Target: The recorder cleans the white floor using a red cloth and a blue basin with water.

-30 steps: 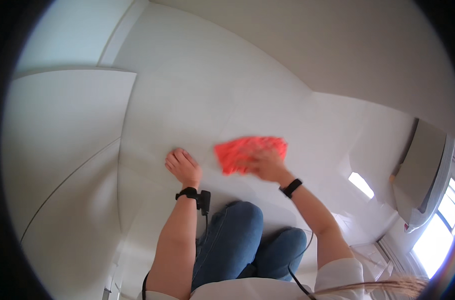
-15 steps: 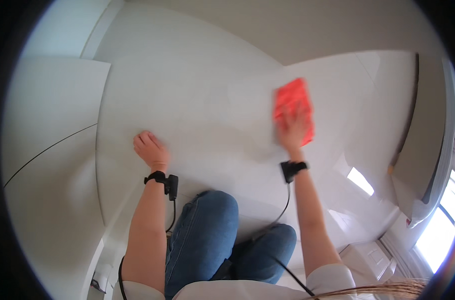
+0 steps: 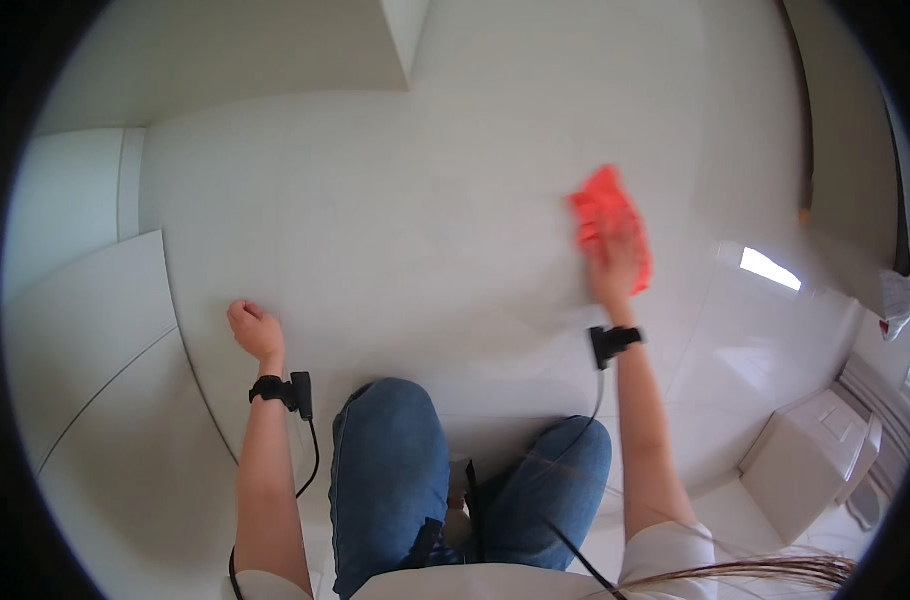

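A crumpled red cloth lies on the pale, glossy floor, right of the middle. My right hand presses down on it, arm stretched forward; the fingers are somewhat smeared by motion, and part of the cloth is hidden beneath the palm. On the left, my left hand rests knuckles-down on the floor with its fingers curled in and nothing visible in them. A black strap with a small box and a cable circles each wrist. My knees in blue jeans are between the arms.
White cabinet panels run along the left side, close to my left hand. A pale furniture corner juts in at the upper left. Along the right edge stands grey furniture. A white lidded bin stands at the lower right.
The view has turned to the right, so the furniture corner now appears farther left. My right hand remains on the cloth, which looks narrower and more bunched. My left hand stays curled on the floor.
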`<state>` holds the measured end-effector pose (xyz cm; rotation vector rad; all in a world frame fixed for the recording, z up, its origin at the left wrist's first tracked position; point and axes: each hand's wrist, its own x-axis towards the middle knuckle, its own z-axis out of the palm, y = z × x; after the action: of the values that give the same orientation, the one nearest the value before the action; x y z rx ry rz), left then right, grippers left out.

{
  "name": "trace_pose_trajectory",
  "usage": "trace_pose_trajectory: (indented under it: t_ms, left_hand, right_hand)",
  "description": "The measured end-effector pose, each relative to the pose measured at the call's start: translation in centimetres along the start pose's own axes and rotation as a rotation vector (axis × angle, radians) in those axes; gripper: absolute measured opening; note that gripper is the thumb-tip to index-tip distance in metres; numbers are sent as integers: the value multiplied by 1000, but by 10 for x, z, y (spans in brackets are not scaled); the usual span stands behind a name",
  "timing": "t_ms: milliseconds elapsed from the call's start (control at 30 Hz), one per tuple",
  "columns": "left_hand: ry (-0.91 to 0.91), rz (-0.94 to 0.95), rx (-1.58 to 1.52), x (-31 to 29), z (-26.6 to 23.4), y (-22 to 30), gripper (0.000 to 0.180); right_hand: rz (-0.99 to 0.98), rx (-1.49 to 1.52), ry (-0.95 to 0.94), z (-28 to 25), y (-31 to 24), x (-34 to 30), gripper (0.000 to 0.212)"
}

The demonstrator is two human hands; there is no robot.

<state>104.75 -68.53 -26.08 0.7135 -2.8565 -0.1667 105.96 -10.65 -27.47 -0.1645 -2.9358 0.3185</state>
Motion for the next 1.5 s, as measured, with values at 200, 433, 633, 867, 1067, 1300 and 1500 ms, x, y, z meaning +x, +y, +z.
trace_pose_trajectory:
  t_ms: [200,433,633,867,1067,1300,1500]
  left_hand:
    - [-41,151,-384,11,4,117,8]
    - [-137,248,-548,-58,5,245,10]
    - [20,-168,-685,-104,5,236,11]
    - [-119,44,-617,-134,21,269,8]
    - [-133,359,-304,-146,31,295,10]
    - [-212,386,-280,-170,27,326,8]
    - [-165,441,-114,-147,28,289,12]
  right_hand:
    - [874,-62,65,-6,79,10,57]
    - [-95,213,-240,-5,-129,-42,51]
    - [-237,400,-376,-9,-167,-25,47]
    - [-150,163,43,33,-74,162,43]
    - [271,-111,112,18,162,188,50]
    - [405,-1296,-428,-73,350,-67,60]
    - [1054,-23,-119,-44,190,-56,59]
